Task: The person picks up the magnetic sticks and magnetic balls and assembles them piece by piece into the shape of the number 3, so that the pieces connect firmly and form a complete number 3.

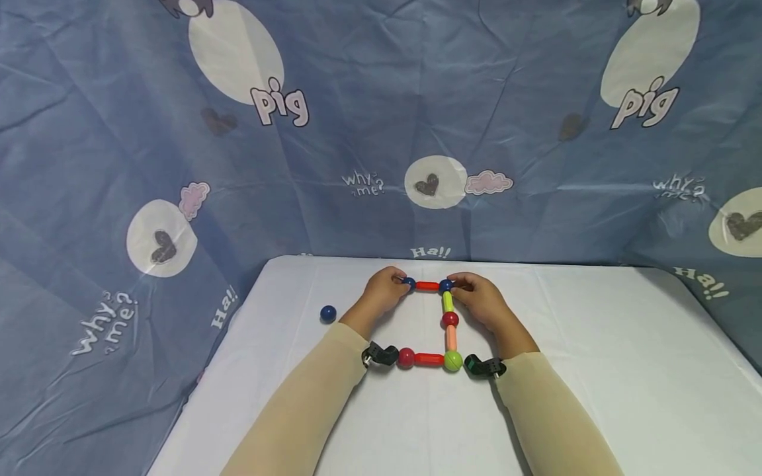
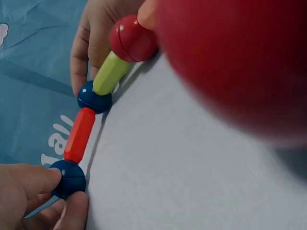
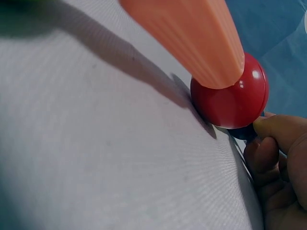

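Note:
Between the thumb and fingers of my left hand is a blue ball, joined to one end of a red rod. The rod's other end meets a second blue ball, which my right hand pinches. From that corner a yellow-green rod, a red ball and an orange rod run toward me to a green ball. Another red rod leads left from there to a red ball, leaving the left side of the shape open.
A loose blue ball lies on the white tabletop, left of my left forearm. Behind the table hangs a blue printed cloth. Dark wrist cameras sit close to the near row of pieces.

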`<state>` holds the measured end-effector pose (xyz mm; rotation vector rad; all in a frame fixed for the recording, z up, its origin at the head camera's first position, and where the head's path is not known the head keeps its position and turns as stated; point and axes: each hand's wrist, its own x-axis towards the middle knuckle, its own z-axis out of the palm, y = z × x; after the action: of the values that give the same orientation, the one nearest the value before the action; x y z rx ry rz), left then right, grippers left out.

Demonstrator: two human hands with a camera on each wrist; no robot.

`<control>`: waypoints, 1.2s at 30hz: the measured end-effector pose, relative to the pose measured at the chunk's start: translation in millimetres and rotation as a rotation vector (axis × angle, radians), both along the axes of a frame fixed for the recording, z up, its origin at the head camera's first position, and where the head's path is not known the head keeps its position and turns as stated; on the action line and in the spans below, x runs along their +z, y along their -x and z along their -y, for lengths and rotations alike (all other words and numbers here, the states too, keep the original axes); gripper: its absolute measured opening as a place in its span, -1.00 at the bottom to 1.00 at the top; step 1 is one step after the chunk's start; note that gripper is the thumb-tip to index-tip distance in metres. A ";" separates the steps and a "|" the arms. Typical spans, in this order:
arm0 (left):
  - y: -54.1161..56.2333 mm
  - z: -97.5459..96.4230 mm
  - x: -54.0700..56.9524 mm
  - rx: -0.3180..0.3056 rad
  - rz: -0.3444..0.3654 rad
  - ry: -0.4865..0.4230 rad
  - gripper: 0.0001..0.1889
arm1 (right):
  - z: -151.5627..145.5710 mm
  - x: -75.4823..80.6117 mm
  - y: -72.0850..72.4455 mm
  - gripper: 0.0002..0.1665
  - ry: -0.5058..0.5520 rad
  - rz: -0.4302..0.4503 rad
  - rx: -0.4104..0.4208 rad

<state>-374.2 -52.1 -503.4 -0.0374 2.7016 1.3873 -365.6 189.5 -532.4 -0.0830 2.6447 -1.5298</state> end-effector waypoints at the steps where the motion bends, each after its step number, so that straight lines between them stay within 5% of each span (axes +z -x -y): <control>1: -0.1 0.2 -1.0 0.009 0.001 -0.001 -0.75 | 0.2 0.0 0.1 -0.60 0.000 0.005 0.000; 11: -1.2 1.2 -7.5 0.034 0.008 -0.100 -0.73 | -2.1 4.2 -7.1 -0.55 -0.039 -0.002 -0.011; 36: -5.4 4.5 -9.8 0.059 0.010 -0.161 -0.73 | -3.4 4.8 -64.1 -0.73 -0.033 0.063 0.092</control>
<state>-368.8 -56.6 -513.2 -0.1112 2.5913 1.6115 -301.6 192.9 -527.6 -0.1494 2.5783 -1.4360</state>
